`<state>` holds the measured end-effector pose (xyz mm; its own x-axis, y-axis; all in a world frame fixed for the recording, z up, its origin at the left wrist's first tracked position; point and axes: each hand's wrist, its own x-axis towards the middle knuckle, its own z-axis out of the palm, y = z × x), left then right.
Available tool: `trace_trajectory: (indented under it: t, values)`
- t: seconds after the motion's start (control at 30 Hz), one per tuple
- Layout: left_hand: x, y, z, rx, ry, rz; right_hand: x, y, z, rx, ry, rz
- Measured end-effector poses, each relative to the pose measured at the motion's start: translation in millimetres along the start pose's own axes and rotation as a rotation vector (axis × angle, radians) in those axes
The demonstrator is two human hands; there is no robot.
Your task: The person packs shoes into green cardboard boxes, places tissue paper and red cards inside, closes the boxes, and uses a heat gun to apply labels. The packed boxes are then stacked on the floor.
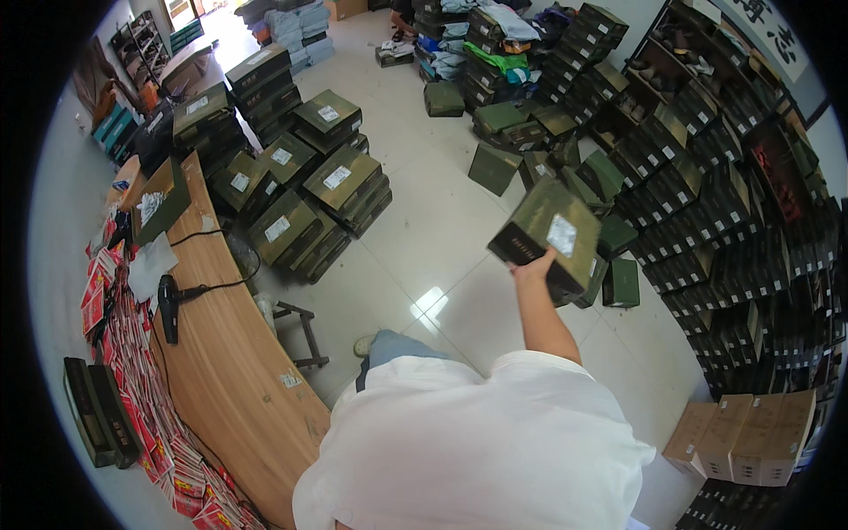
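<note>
My right hand (pixel 533 268) is closed on the near side edge of a camouflage-green shoebox (pixel 536 217) with a white label on its upper face. The box is held tilted in the air, at the right of the middle. Behind and beneath it, more green boxes (pixel 495 168) lie loosely on the floor against the stacked wall of boxes. My left hand is out of sight; the white shirt covers much of the lower picture.
A long wooden table (pixel 234 353) on the left bears a black hair dryer (pixel 169 309) and an open box (pixel 168 201). Beside it are stacked shoeboxes (pixel 343 177) and a dark stool (pixel 303 334). Brown cartons (pixel 738 433) stand at lower right. A person (pixel 402 19) is far back.
</note>
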<state>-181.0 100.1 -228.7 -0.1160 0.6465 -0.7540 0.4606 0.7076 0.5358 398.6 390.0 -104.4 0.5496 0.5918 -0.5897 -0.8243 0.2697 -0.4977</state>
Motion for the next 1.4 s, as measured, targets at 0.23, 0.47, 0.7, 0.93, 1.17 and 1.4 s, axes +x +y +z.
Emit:
trace_trajectory:
  t: [0.23, 0.47, 0.7, 0.93, 1.17, 1.4]
  values:
    - [3.3, 4.1, 0.8, -0.015, 0.016, -0.024, 30.0, -185.5, 129.7, -0.214, 0.16, -0.347]
    - [5.9, 8.1, -7.6, -0.037, 0.029, -0.027, 138.4, -80.0, -2.0, -0.881, 0.147, -0.15]
    - [3.9, -1.2, -13.8, -0.141, 0.104, -0.028, 71.2, 170.6, -141.2, -1.494, -0.08, 0.561]
    - [-69.4, -78.5, 46.2, -0.451, 0.382, -0.141, -20.4, 314.1, -28.6, -1.919, -0.604, 0.696]
    - [-115.1, -62.2, 159.0, -0.606, 0.861, -0.241, -91.7, 439.4, 41.3, -2.1, -0.995, 0.655]
    - [-69.3, -42.1, 282.1, -1.13, 1.497, -0.673, -290.2, 500.6, 34.5, -1.637, -1.786, 0.606]
